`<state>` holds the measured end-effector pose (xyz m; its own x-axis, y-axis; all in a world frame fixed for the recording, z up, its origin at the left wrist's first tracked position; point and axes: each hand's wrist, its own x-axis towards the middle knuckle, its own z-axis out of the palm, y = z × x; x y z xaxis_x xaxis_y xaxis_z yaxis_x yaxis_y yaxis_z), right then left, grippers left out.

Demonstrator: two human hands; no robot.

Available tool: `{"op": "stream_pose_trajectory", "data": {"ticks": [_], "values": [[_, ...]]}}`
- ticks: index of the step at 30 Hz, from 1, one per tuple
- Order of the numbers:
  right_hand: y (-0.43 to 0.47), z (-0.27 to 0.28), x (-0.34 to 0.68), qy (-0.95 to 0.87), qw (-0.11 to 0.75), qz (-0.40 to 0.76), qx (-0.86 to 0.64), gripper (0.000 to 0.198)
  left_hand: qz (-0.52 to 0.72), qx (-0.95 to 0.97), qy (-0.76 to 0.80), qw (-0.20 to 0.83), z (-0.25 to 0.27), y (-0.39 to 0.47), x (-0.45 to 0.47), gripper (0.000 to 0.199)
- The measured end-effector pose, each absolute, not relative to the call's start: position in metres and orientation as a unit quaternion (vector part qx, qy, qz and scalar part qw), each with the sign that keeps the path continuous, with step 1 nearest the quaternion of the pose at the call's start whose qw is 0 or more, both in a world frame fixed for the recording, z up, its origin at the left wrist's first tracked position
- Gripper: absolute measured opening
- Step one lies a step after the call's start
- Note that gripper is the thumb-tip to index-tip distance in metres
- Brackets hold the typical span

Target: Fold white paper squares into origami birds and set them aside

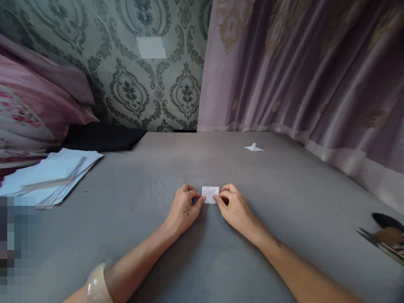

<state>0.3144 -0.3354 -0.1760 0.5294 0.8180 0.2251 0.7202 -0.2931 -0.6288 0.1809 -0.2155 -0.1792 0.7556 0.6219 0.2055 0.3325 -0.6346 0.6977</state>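
A small folded piece of white paper (210, 194) is held between my two hands, just above or on the grey cloth surface (142, 235); I cannot tell which. My left hand (187, 208) pinches its left edge between thumb and fingers. At the opposite edge, my right hand (234, 207) grips the paper the same way, thumb in front. The paper is roughly rectangular, with its flat face turned toward me. Farther back on the right lies a white folded paper figure (253, 147) with two pointed wings.
A stack of white sheets (72, 162) with thin strips on top lies at the left, before a folded black cloth (104, 136). Scissors (375, 240) and a dark round-ended object (388, 221) sit at the right edge. A purple curtain (284, 75) hangs along the right.
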Motion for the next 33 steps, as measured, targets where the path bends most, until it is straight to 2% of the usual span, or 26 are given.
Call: {"op": "stream_pose_trajectory", "data": {"ticks": [15, 21, 26, 29, 33], "values": [[-0.33, -0.178, 0.315, -0.451, 0.342, 0.064, -0.822, 0.024, 0.229, 0.87, 0.338, 0.276, -0.188, -0.22, 0.191, 0.02], [-0.333, -0.177, 0.315, -0.475, 0.324, 0.04, -0.817, 0.008, 0.256, 0.909, 0.267, 0.191, -0.187, -0.223, 0.188, 0.013], [-0.336, -0.167, 0.311, -0.56, 0.219, 0.02, -0.799, 0.032, 0.138, 0.972, 0.157, 0.104, -0.172, -0.234, 0.188, 0.032], [-0.336, -0.163, 0.31, -0.578, 0.168, 0.02, -0.798, 0.034, 0.096, 0.976, 0.179, 0.081, -0.167, -0.237, 0.181, 0.038], [-0.336, -0.16, 0.309, -0.573, 0.154, 0.014, -0.805, 0.036, 0.109, 0.972, 0.19, 0.079, -0.164, -0.233, 0.164, 0.034]]}}
